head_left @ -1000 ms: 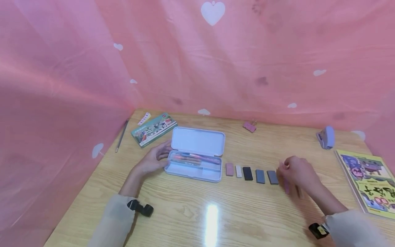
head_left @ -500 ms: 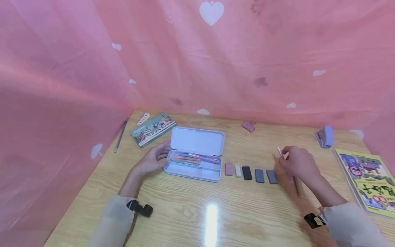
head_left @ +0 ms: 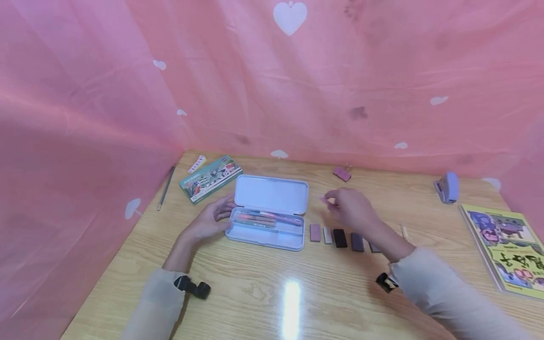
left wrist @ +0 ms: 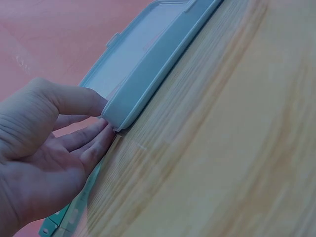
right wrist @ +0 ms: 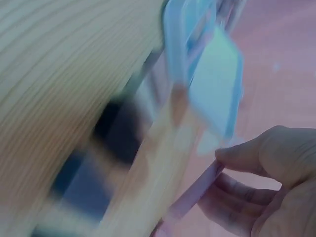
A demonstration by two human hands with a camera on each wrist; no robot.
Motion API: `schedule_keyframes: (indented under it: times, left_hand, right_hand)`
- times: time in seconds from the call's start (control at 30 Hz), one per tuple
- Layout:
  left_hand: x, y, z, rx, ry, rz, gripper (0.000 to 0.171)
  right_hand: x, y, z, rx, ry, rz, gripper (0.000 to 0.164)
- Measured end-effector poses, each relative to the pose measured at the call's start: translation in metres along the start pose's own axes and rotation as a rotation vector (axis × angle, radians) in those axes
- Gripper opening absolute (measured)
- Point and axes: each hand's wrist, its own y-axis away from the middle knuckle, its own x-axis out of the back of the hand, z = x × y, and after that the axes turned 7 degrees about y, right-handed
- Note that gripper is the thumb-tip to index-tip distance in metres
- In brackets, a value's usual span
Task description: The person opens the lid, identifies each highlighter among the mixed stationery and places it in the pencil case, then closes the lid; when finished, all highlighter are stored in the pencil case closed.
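A light blue pencil case (head_left: 272,241) lies with its lid up, several pens and pencils (head_left: 259,218) in its back compartment. My left hand (head_left: 212,219) grips its left end; in the left wrist view the thumb is at the corner rim and the fingers lie against the side. My right hand (head_left: 352,208) is in the air behind a row of erasers, pinching a slim pink pen-like stick (right wrist: 197,187) between thumb and fingers. The row holds a pink eraser (head_left: 315,233), a white one (head_left: 327,235), a black one (head_left: 340,238) and blue-grey ones (head_left: 357,242), partly behind the forearm.
A green patterned box (head_left: 211,179) and a pencil (head_left: 166,187) lie at the left. A pink binder clip (head_left: 342,174) sits at the back, a purple stapler (head_left: 447,188) and a yellow book (head_left: 505,250) at the right. A pale stick (head_left: 404,232) shows beyond the right forearm.
My right hand has lifted the pink pen-like stick from the right of the erasers and carried it left toward the pencil case. My left hand has stayed at the case.
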Motion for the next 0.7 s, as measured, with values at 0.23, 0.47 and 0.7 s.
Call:
schedule_keyframes:
  times: [0.23,0.47,0.7]
  left_hand:
    - [-0.001,-0.001,-0.001,-0.017,-0.031,0.002,0.075]
    - [0.002,-0.007,-0.013,-0.006,0.004,-0.012,0.079]
    - [0.006,-0.012,-0.029,-0.023,-0.014,0.015,0.083]
  right_hand:
    - [-0.015,-0.029,-0.058,0.177,-0.042,0.011,0.020]
    - [-0.027,-0.037,-0.086,0.200,-0.056,-0.096,0.023]
    - [-0.052,-0.037,-0.090,0.215,-0.033,-0.111,0.018]
